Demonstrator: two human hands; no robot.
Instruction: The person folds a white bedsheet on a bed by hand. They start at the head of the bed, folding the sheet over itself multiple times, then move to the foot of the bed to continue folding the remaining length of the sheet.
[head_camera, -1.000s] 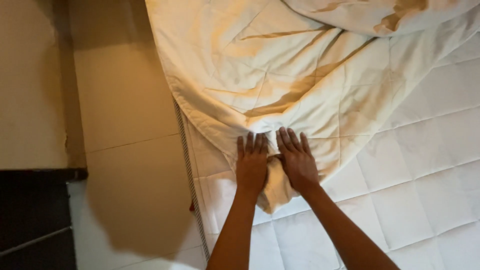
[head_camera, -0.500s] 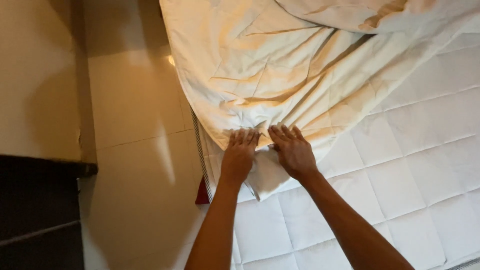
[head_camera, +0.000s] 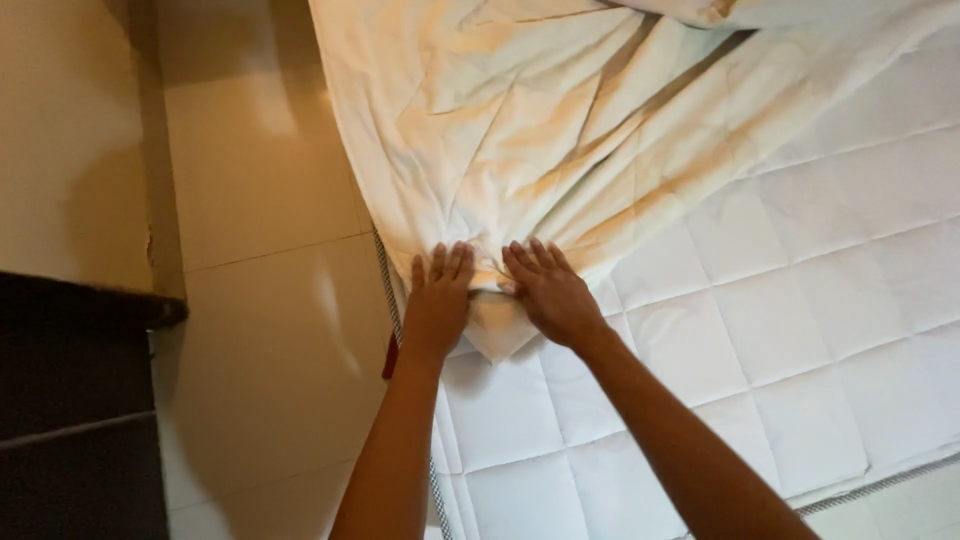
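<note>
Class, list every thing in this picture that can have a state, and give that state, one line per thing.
Sheet: crumpled, spread over part of the mattress, one corner under the hands.
Mattress: quilted, partly bare, near corner uncovered.
Left hand: flat, fingers together, pressing the sheet at the mattress edge.
Right hand: flat, fingers spread, pressing the sheet beside the left hand.
Floor: tiled, glossy, reflecting light.
</note>
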